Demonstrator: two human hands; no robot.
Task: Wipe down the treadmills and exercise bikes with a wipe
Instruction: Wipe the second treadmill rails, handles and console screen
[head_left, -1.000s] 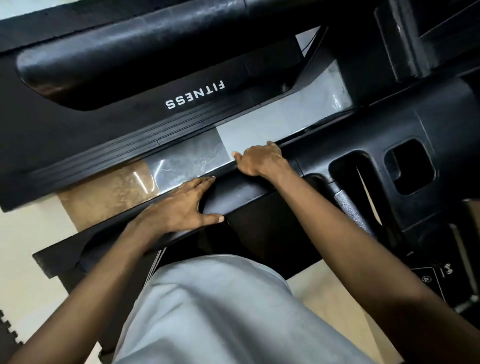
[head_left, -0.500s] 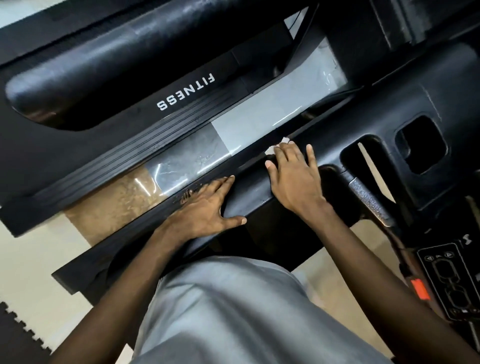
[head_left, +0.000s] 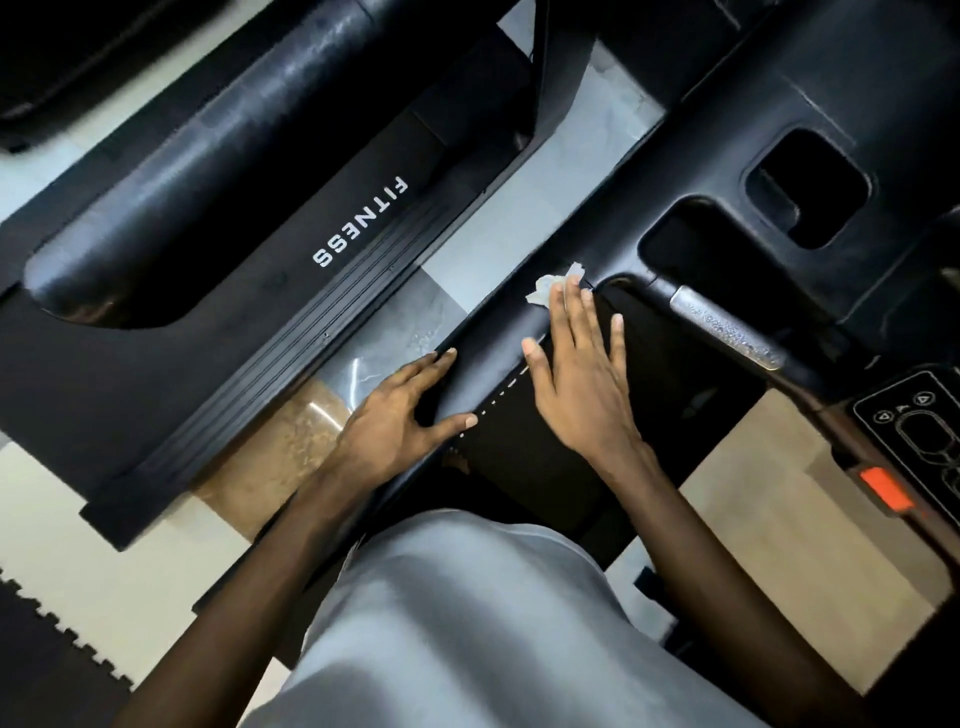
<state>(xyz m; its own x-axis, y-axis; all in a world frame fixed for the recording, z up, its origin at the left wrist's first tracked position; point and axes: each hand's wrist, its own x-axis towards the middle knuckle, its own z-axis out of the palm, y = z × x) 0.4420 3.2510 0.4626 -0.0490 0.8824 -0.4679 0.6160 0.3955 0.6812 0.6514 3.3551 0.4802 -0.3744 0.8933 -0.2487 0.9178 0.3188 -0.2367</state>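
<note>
**Flat right hand pressing a wipe on the treadmill handrail**

The right hand (head_left: 576, 374) lies flat with straight, slightly spread fingers. Its fingertips (head_left: 573, 285) press a crumpled white wipe (head_left: 543, 291) onto the black handrail (head_left: 493, 340). The wipe shows only past the fingertips, on the side away from the person. The left hand (head_left: 410, 410) rests on the same rail nearer the body, fingers straight and thumb splayed, holding nothing.

In the head view the rail's long axis runs diagonally from lower left to upper right, and the right hand points roughly along it. The next stroke probably follows this axis, either onward toward the console or back toward the left hand, which would then be in the way.

A metal grip sensor (head_left: 727, 327) lies just right of the wipe, and the console pockets (head_left: 805, 192) lie beyond it. A neighbouring treadmill (head_left: 358, 223) marked FITNESS stands to the left, across a strip of floor.
</note>
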